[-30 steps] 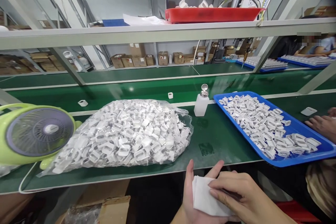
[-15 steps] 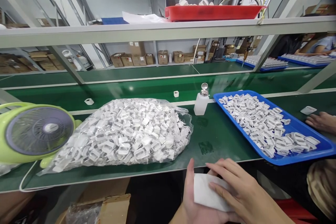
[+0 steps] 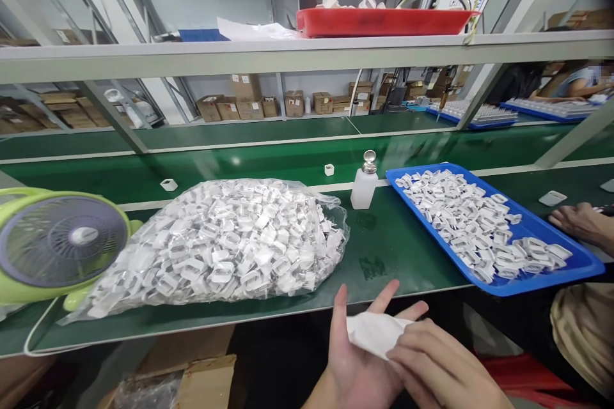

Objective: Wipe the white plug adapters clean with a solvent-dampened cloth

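A folded white wipe (image 3: 377,332) lies across the palm of my left hand (image 3: 357,370), which is turned up with its fingers spread. My right hand (image 3: 436,358) pinches the wipe's near right edge between thumb and fingers. Both hands are just off the front edge of the green bench (image 3: 403,255). Beyond them a white bottle with a metal pump top (image 3: 364,186) stands upright, and a damp patch (image 3: 373,268) shows on the bench.
A large clear bag of white plastic parts (image 3: 235,243) fills the bench's middle left, beside a green fan (image 3: 71,243). A blue tray (image 3: 508,287) of similar parts sits right, near another person's hand (image 3: 582,220). Above is a shelf with a red tray (image 3: 384,24).
My right hand has gone from lying over the wipe to pinching its edge, and the wipe is creased. My left fingers have spread. Two white parts behind the bag have shifted right.
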{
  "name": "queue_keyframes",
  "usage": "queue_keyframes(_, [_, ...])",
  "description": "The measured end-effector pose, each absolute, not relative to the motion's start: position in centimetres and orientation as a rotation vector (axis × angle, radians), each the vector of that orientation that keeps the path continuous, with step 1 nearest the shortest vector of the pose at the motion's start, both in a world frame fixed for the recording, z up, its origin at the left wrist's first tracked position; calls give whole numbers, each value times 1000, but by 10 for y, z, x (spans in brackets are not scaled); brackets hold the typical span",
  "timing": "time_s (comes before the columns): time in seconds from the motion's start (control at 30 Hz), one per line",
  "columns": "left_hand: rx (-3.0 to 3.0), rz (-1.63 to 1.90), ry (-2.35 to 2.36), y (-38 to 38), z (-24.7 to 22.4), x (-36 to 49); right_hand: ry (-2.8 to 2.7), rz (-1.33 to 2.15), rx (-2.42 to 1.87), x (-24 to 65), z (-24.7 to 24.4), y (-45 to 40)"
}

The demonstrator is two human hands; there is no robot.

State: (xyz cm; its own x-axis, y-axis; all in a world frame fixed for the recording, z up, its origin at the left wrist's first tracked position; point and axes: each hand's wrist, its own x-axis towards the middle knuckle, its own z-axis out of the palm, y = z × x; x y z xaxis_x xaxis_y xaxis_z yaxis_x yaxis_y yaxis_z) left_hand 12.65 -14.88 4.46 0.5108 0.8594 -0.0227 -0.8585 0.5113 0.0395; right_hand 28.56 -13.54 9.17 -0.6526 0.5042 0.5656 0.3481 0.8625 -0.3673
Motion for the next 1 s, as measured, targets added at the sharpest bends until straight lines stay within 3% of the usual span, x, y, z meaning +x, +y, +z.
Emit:
queue_keyframes(0.17, [41, 1035, 218, -141, 45, 121, -1922, 1460, -1150, 291, 117, -114])
queue_keyframes(0.27, [176, 1014, 470, -134, 58, 114, -1752, 1711, -1157, 296, 122, -98])
queue_keyframes(0.53, [710, 1091, 987, -135, 91, 97, -1653, 1870, -1129, 300, 122, -92])
queue_keyframes(0.8, [837, 1073, 980, -150, 98, 90, -1593, 1917, -1175, 321, 116, -118])
queue_keyframes(1.0, [1008, 1104, 1126, -166, 105, 88, -1471, 1749, -1284, 322, 96, -149])
